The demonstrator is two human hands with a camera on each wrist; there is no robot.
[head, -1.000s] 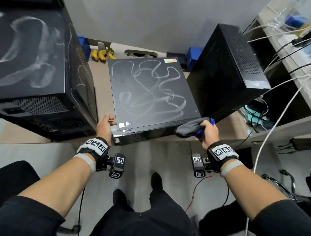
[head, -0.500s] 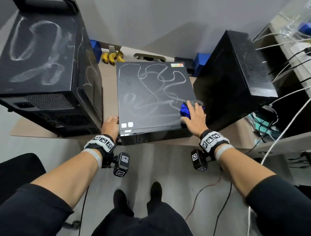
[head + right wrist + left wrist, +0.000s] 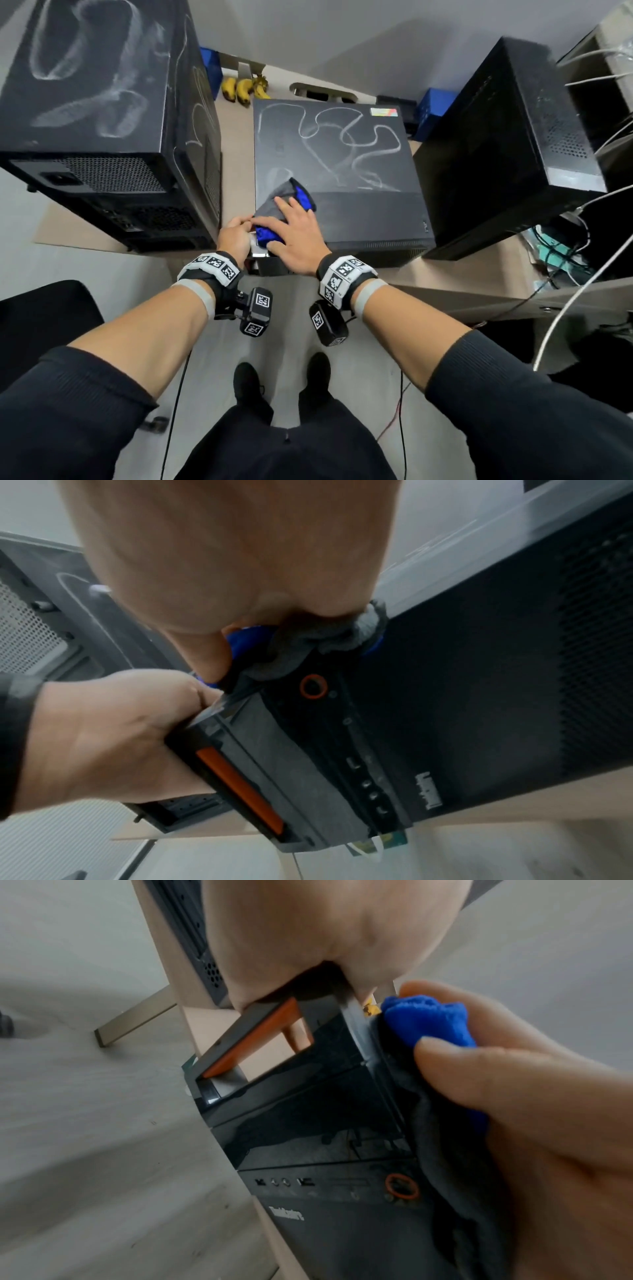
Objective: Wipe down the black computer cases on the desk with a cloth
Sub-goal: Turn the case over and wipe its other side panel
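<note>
Three black computer cases stand on the desk. The left tower and the flat middle case carry pale dust swirls; the right tower is darker. My right hand lies with fingers spread on a grey and blue cloth at the middle case's near left corner, and its thumb pinches a blue fold. A clean band runs along that case's near edge. My left hand grips the same case's front left corner at its orange-lined handle. The cloth hangs over the front panel.
Bananas and blue boxes lie at the back of the desk. White and dark cables trail over shelves at the right. A black chair stands at my left; my feet are on the grey floor below.
My right hand carried the cloth from the middle case's front right corner onto its top and swept left to the front left corner. The left hand kept its hold.
</note>
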